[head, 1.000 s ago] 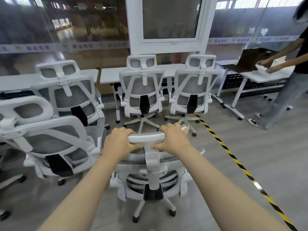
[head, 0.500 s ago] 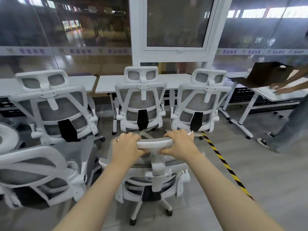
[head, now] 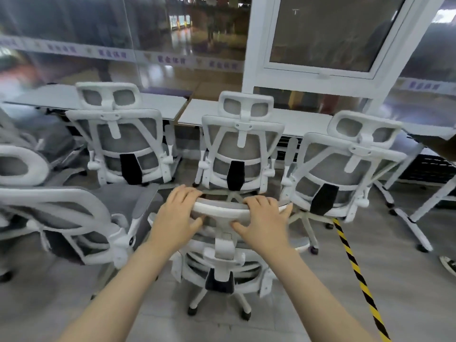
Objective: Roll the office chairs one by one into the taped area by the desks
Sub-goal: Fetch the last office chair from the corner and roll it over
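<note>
A white office chair with grey mesh stands right in front of me, its back toward me. My left hand and my right hand both grip its headrest, fingers curled over the top and thumbs underneath. Three matching chairs stand in a row at the white desks: left, middle and right. A yellow-and-black tape line runs along the floor on the right, and the held chair is left of it.
Another white chair stands close on the left, almost touching the held one. White desks line the glass wall. A table leg with castors and a shoe tip sit right of the tape.
The held chair has rolled forward toward the row of chairs at the desks. The view has swung left, and the person at the right table has dropped out of sight except a shoe.
</note>
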A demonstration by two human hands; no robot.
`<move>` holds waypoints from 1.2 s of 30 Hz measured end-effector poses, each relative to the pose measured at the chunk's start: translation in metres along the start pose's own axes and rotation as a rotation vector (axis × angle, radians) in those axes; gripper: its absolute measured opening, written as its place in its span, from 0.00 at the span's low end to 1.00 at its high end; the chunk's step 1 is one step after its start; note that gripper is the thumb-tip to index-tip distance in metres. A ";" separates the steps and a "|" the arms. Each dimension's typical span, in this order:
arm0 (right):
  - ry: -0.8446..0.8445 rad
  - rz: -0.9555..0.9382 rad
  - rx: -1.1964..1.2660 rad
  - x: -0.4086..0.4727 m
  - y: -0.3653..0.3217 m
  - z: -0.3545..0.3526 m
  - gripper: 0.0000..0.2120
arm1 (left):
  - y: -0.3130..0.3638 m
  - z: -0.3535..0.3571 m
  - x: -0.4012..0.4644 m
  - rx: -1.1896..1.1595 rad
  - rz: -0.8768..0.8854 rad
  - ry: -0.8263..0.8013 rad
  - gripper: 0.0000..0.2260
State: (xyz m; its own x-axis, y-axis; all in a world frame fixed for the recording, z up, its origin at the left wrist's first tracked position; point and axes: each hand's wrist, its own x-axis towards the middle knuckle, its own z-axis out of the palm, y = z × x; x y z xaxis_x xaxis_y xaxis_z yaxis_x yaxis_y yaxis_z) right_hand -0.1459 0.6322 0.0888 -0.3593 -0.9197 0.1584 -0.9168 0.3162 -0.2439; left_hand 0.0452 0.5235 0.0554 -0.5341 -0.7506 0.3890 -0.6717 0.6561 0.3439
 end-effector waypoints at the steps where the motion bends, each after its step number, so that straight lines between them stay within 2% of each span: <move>1: 0.020 -0.034 0.002 -0.001 -0.005 0.000 0.24 | 0.002 0.000 -0.004 -0.006 -0.032 0.010 0.27; 5: 0.083 -0.284 0.101 -0.008 -0.038 0.008 0.21 | 0.006 -0.008 -0.029 -0.075 -0.212 0.041 0.32; 8: 0.055 -0.464 0.144 -0.011 -0.070 0.021 0.22 | -0.011 -0.026 -0.065 -0.037 -0.263 -0.006 0.29; 11: -0.039 -0.609 0.184 -0.017 -0.108 0.033 0.24 | -0.034 -0.057 -0.114 0.055 -0.318 -0.027 0.26; 17: -0.182 -0.850 0.239 -0.057 -0.213 0.056 0.26 | -0.076 -0.135 -0.232 0.291 -0.570 0.098 0.22; 25: -0.268 -1.092 0.207 -0.171 -0.382 0.093 0.26 | -0.115 -0.234 -0.458 0.445 -0.962 0.021 0.30; 33: -0.422 -1.280 0.254 -0.324 -0.534 0.123 0.21 | -0.114 -0.326 -0.680 0.492 -1.357 0.082 0.33; 36: -0.486 -1.397 0.248 -0.375 -0.588 0.131 0.21 | -0.113 -0.351 -0.744 0.497 -1.480 0.162 0.34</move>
State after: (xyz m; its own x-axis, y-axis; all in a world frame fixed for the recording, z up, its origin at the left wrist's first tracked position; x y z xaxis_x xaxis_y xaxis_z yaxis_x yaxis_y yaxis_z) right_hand 0.5509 0.7606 0.0472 0.8944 -0.4397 0.0821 -0.3924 -0.8594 -0.3279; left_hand 0.6983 1.0353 0.0270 0.7633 -0.6424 0.0692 -0.6418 -0.7414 0.1962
